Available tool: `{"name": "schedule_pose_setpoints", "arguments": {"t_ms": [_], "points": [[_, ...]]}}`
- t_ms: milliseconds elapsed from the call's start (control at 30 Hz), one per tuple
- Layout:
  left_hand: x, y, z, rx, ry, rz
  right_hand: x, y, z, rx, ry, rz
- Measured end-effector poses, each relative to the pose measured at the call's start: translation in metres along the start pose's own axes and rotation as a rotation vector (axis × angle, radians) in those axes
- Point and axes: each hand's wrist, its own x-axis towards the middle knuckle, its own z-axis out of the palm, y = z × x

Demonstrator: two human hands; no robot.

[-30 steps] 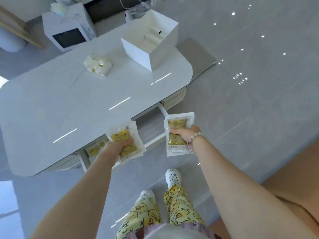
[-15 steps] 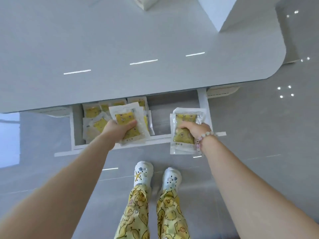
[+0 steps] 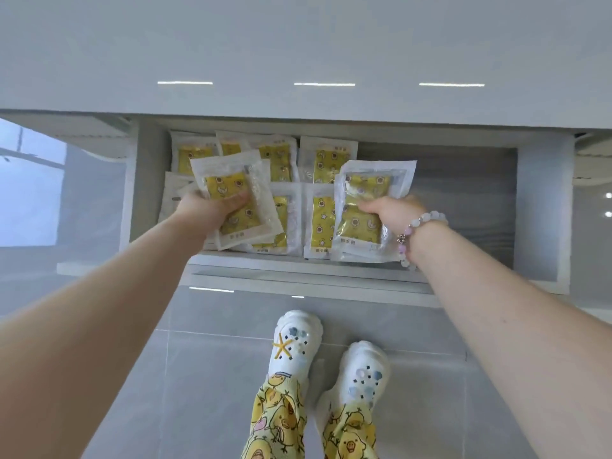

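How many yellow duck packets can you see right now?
9 at least: one packet gripped in the left hand, one in the right hand, four along the back of the drawer, three along its front. Overlapping ones may hide more.

Right half of drawer (image 3: 463, 200): bare floor, open from above, free from front rail to back.
Left half of drawer: covered with lying packets (image 3: 326, 160), overlapping, packed up to the left wall.
Back edge of drawer: roofed by the table top (image 3: 298, 44); entry only from above or from the front.
Above the left half: filled by left hand (image 3: 212, 210) gripping left-hand packet (image 3: 235, 190) and right hand (image 3: 394, 210) gripping right-hand packet (image 3: 364, 223); narrow gap between the two.
Right wall (image 3: 543, 210): upright, closes that side.
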Motion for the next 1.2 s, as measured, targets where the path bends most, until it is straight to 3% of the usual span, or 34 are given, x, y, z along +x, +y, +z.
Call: {"name": "schedule_pose_setpoints", "arguments": {"t_ms": [467,667,767,867,967,1200], "points": [[0.056,-0.018,0.026,0.279,-0.059,0.121,0.056,0.012,0.059,-0.196,0.128,-0.068],[0.042,-0.014,0.033,0.623,0.125,0.242,0.056,0.012,0.069,-0.459,0.308,-0.127],[0.035,-0.013,0.038,0.669,0.224,0.278,0.051,0.015,0.066,-0.534,0.407,-0.158],[0.033,-0.012,0.042,0.738,0.313,0.307,0.045,0.011,0.067,-0.63,0.444,-0.165],[0.027,-0.012,0.047,0.942,0.408,0.444,0.038,0.006,0.071,-0.757,0.447,-0.172],[-0.018,-0.011,0.026,1.013,0.312,0.542,-0.014,-0.012,0.077,-0.977,0.41,-0.249]]}}
